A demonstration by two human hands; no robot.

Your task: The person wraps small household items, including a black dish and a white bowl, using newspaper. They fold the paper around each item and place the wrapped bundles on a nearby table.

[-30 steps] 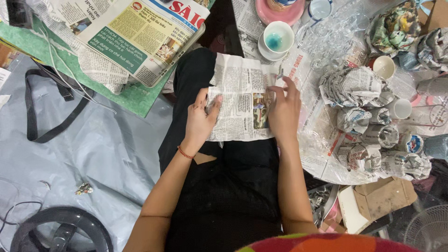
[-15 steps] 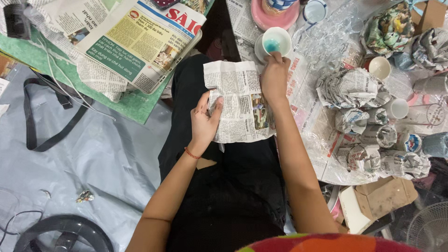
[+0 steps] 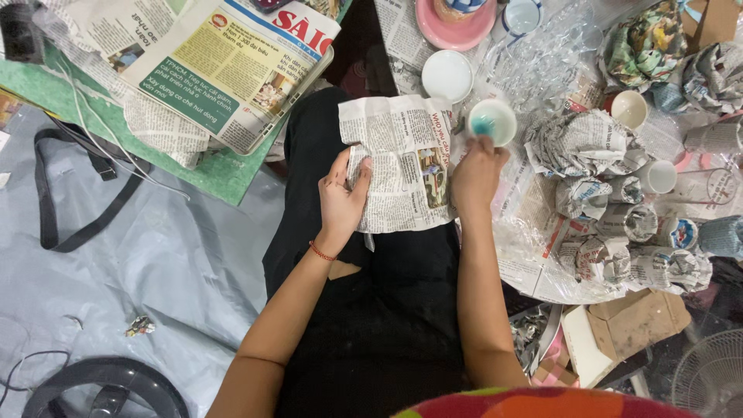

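Newsprint lies crumpled across our lap, a torn newspaper sheet (image 3: 402, 162) spread over the black trousers, and our left hand (image 3: 344, 193) pins its near edge with the fingers curled loosely against the paper, thumb on top. Our right hand (image 3: 476, 172) is closed around a small white cup with a turquoise inside (image 3: 492, 121), fingers pinching its lower wall and holding it just above the sheet's far right corner. We judge the cup light but brittle and glazed smooth, so it is best gripped around the body rather than by the thin rim; the paper is soft and tears easily. Beyond sit a white saucer (image 3: 446, 75), a pink plate (image 3: 464, 23), and newspaper-wrapped bundles (image 3: 576, 143) to the right.
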